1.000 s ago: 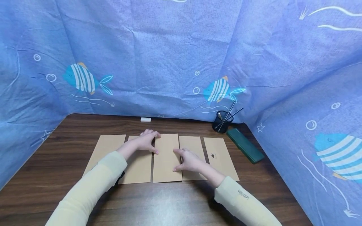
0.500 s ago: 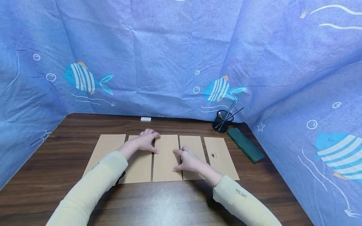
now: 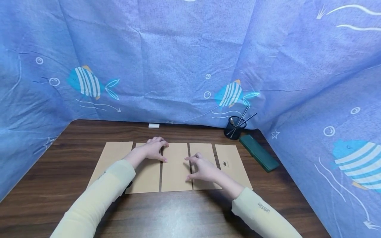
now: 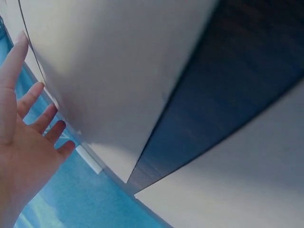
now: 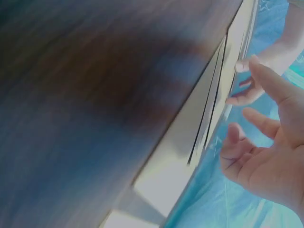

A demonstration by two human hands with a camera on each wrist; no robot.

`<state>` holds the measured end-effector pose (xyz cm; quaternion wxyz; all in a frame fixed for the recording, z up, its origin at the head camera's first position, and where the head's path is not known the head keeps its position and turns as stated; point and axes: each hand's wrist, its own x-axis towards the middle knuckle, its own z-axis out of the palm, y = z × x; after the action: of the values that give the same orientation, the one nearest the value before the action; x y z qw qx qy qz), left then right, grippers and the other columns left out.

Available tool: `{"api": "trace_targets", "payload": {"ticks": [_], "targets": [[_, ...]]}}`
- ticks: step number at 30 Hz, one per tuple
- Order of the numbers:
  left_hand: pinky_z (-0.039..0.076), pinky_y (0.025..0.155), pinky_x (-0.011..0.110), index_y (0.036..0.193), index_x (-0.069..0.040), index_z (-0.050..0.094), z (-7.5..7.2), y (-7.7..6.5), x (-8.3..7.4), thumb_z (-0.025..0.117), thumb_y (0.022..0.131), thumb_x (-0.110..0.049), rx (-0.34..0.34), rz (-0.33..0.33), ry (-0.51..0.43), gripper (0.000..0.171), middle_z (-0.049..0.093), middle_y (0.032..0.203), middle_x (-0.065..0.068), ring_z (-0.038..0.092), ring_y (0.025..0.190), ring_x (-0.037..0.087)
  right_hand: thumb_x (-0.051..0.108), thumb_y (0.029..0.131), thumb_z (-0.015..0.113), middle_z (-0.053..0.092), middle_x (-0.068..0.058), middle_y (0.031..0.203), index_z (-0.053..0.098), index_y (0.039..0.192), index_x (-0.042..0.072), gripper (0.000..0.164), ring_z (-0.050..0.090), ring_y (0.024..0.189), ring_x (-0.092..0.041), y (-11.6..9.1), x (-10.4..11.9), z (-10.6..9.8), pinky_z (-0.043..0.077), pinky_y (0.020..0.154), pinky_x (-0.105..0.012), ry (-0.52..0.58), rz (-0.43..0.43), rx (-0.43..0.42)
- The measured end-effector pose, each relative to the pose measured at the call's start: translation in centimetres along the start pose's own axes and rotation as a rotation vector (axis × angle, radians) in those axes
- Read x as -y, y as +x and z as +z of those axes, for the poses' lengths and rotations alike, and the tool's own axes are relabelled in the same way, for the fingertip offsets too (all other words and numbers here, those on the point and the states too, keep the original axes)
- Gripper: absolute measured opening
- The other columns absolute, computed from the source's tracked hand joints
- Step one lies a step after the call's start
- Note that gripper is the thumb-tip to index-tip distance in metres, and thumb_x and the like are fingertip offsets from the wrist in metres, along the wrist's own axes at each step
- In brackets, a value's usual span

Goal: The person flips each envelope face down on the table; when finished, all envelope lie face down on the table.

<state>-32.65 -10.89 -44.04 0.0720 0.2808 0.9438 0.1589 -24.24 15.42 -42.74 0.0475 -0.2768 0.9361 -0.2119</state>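
Observation:
Several tan rectangular paper pieces lie side by side across the brown table. At the left edge of the middle piece [image 3: 176, 172], my left hand [image 3: 152, 149] has thumb and fingers spread, with the fingertips right at that edge. My right hand [image 3: 204, 169] hovers over the piece to the right [image 3: 205, 150], its thumb and index finger apart and nothing between them. The left wrist view shows the left hand [image 4: 28, 128] with loosely extended fingers. In the right wrist view the right hand [image 5: 270, 152] has its thumb and index finger extended and other fingers bent.
The rightmost tan piece [image 3: 235, 172] bears a small dark crown print. Beyond it lies a green case [image 3: 258, 152], near a black mesh pen holder [image 3: 233, 130] with thin sticks. A small white block [image 3: 153, 126] sits at the back edge, before a blue fish-print curtain [image 3: 178, 66].
The right hand has drawn back slightly to the right from the middle piece. The middle piece's near edge looks straighter than a second ago. The left hand has stayed in place.

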Motion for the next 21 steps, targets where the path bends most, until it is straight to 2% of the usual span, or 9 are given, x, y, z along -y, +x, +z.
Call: {"api": "trace_targets", "payload": {"ticks": [3,7,11,16,21], "targets": [[0.028,0.103,0.055,0.128,-0.01,0.054,0.0,0.0,-0.1,0.078,0.071,-0.048,0.0,0.003,-0.001,0.072,0.046,0.13,0.017,0.038,0.123,0.036,0.031,0.07,0.082,0.05,-0.007,0.109,0.052,0.134,0.012,0.073,0.055,0.087,-0.02,-0.8,-0.7,-0.8,0.048,0.072,-0.031,0.003,-0.02,-0.025],[0.028,0.102,0.056,0.128,-0.01,0.055,0.0,-0.1,-0.1,0.078,0.071,-0.05,-0.001,0.004,0.018,0.073,0.047,0.129,0.016,0.039,0.122,0.036,0.03,0.07,0.083,0.051,-0.007,0.112,0.054,0.132,0.011,0.071,0.057,0.092,-0.021,-1.8,-1.8,-1.8,0.05,0.077,-0.036,-0.054,-0.058,-0.078],[0.028,0.102,0.057,0.127,-0.01,0.055,0.0,-0.1,0.0,0.078,0.07,-0.051,-0.003,-0.004,0.039,0.074,0.048,0.129,0.015,0.04,0.122,0.036,0.028,0.068,0.084,0.053,-0.011,0.117,0.055,0.13,0.008,0.071,0.056,0.102,-0.026,-2.6,-3.3,-2.6,0.049,0.087,-0.042,-0.106,-0.093,-0.124],[0.028,0.103,0.056,0.126,-0.01,0.055,-0.2,0.0,-0.2,0.078,0.07,-0.05,0.014,-0.006,0.052,0.073,0.048,0.128,0.015,0.04,0.122,0.036,0.028,0.069,0.084,0.051,-0.016,0.125,0.055,0.13,0.008,0.07,0.049,0.115,-0.034,-4.0,-5.4,-3.1,0.042,0.097,-0.05,-0.123,-0.087,-0.098],[0.03,0.103,0.055,0.125,-0.009,0.056,-0.4,0.2,-0.5,0.078,0.07,-0.051,0.026,-0.001,0.071,0.072,0.049,0.126,0.015,0.042,0.12,0.036,0.034,0.067,0.084,0.051,-0.017,0.127,0.056,0.129,0.009,0.073,0.046,0.117,-0.035,-5.2,-7.5,-3.2,0.039,0.097,-0.053,-0.161,-0.083,-0.068]]}}
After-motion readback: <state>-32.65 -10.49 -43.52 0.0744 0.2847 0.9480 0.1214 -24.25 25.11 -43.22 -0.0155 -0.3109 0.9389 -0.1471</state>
